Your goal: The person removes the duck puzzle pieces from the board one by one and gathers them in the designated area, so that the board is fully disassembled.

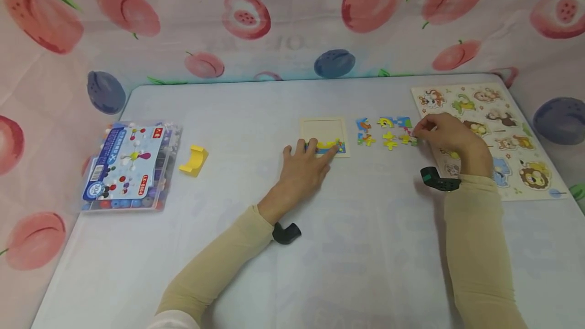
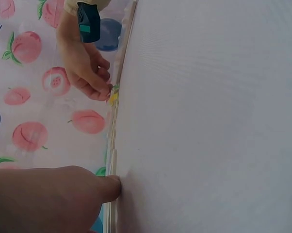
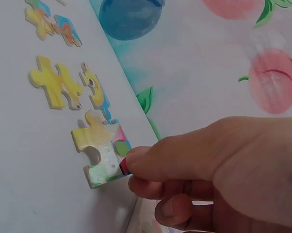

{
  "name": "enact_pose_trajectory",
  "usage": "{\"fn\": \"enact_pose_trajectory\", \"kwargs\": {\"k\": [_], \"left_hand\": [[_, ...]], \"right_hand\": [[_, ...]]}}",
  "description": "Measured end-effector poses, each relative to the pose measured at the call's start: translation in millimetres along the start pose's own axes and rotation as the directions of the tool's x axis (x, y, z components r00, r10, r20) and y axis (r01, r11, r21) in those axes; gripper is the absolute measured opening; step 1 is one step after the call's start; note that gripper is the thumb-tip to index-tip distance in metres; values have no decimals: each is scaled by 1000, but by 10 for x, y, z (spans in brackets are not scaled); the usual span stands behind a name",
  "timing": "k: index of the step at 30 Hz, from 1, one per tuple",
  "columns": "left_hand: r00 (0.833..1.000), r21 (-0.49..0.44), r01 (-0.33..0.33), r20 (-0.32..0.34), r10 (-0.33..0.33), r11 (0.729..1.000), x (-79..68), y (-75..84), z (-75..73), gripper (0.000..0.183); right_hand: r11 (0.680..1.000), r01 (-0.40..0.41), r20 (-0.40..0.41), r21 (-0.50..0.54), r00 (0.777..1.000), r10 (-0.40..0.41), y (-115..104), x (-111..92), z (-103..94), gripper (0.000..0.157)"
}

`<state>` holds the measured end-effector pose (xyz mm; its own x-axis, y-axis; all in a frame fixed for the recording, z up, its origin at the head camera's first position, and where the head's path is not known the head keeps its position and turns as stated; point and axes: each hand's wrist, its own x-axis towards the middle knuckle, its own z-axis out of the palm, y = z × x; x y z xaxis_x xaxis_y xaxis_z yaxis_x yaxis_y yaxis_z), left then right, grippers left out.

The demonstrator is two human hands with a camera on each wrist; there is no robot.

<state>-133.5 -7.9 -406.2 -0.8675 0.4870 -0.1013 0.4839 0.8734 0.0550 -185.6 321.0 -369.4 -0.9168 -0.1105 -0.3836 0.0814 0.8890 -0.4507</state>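
My left hand (image 1: 299,171) rests with spread fingers on the lower part of a small wooden puzzle tray (image 1: 322,129). Several joined yellow and blue pieces lie along the tray's bottom, partly covered by the fingers. Right of the tray, my right hand (image 1: 450,140) pinches a jigsaw piece (image 3: 100,145) between thumb and fingers. That piece is yellow, pale green and pink, and looks tilted in the right wrist view. Beside it lie several loose pieces, among them a yellow one (image 3: 51,85) and one with an eye (image 3: 95,90).
A wooden board with animal pictures (image 1: 537,149) lies at the right, partly under my right hand. Far left stands a clear plastic box of coloured parts (image 1: 130,164), with a yellow curved block (image 1: 194,161) next to it. A fruit-print curtain (image 1: 283,24) borders the table's back.
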Motion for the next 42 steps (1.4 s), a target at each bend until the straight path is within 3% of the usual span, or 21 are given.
{"fn": "enact_pose_trajectory", "kwargs": {"k": [7, 21, 25, 29, 35, 42], "left_hand": [[1000, 6, 4, 2, -4, 1000, 6, -7, 5, 47], [1000, 8, 7, -10, -7, 1000, -4, -22, -1, 48], [1000, 11, -1, -7, 1, 1000, -16, -43, 5, 48], [1000, 13, -16, 1, 16, 1000, -36, -78, 0, 48], [999, -46, -17, 40, 19, 999, -80, -121, -42, 50], [999, -84, 17, 41, -14, 996, -145, -161, -67, 52]], "right_hand": [[1000, -4, 20, -23, 1000, 5, 46, 5, -26, 32], [1000, 24, -74, 19, 997, -23, -143, 82, 81, 32], [996, 80, -110, 48, 991, -75, -285, 119, 146, 34], [983, 174, -94, 62, 981, -168, -460, 185, 252, 31], [935, 342, -80, 90, 939, -336, -684, 247, 421, 21], [839, 523, -38, 151, 851, -524, -1067, 321, 665, 19]]}}
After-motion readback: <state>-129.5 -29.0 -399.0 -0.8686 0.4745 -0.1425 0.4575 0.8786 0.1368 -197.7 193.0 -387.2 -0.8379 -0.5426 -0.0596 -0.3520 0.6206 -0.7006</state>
